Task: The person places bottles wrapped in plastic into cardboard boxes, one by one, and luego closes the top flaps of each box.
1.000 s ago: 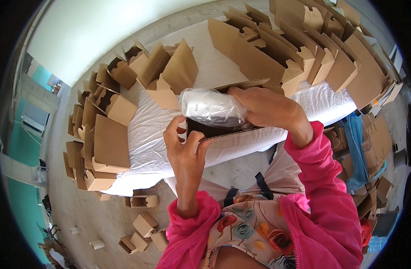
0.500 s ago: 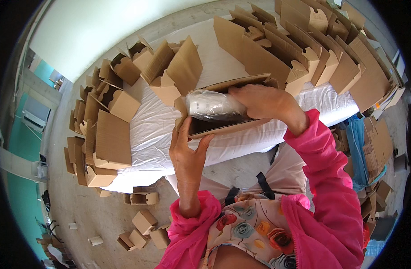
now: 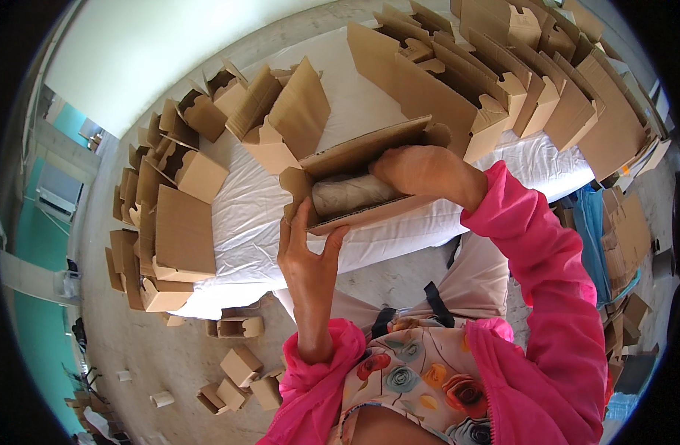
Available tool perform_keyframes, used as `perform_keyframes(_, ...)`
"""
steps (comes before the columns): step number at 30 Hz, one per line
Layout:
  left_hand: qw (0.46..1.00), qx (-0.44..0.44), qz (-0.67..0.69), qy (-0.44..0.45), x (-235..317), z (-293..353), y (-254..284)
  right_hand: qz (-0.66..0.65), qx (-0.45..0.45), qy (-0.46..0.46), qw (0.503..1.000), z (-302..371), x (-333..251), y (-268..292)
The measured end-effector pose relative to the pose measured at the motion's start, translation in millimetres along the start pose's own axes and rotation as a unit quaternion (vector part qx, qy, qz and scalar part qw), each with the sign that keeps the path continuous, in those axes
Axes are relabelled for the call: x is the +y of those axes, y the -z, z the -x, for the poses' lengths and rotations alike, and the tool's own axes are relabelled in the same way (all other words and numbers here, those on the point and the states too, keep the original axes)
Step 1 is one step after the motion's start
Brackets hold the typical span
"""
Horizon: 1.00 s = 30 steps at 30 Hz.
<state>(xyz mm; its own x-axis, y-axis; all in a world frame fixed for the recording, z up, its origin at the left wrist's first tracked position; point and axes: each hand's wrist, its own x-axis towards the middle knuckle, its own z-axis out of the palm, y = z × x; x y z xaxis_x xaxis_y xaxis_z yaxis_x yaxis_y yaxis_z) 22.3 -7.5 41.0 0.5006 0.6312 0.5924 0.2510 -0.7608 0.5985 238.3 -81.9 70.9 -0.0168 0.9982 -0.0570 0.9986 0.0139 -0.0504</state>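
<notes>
Pale item is seen lengthwise inside open box; its right end is covered by right hand, fingers hidden, grip can't be told; box's near left corner is touched by left hand, thumb and fingers spread wide; white cloth is flanked by cartons.

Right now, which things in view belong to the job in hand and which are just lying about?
In hand:
open cardboard box, left hand at its near left corner
pale item inside, right hand at its right end
other open boxes on white cloth, probably

Apparently lying about:
small boxes on floor
white cylinder nearby
blue plastic at right
</notes>
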Motion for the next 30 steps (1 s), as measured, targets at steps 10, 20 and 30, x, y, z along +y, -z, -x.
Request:
perform_keyframes(10, 0.994, 0.052, 0.097, 0.003, -14.6, 5.7, -11.3, -0.299, 0.564, -0.175, 0.75, 76.0, -25.5, -1.5)
perform_keyframes(20, 0.979, 0.05, 0.198, -0.016, -26.8, 8.7, -20.6, -0.339, 0.478, -0.106, 0.803, 66.9, -24.5, -49.2)
perform_keyframes(30, 0.947, 0.009, 0.313, 0.068, -28.9, 6.7, -32.9, -0.449, 0.482, -0.091, 0.747, 53.0, -5.3, -46.0)
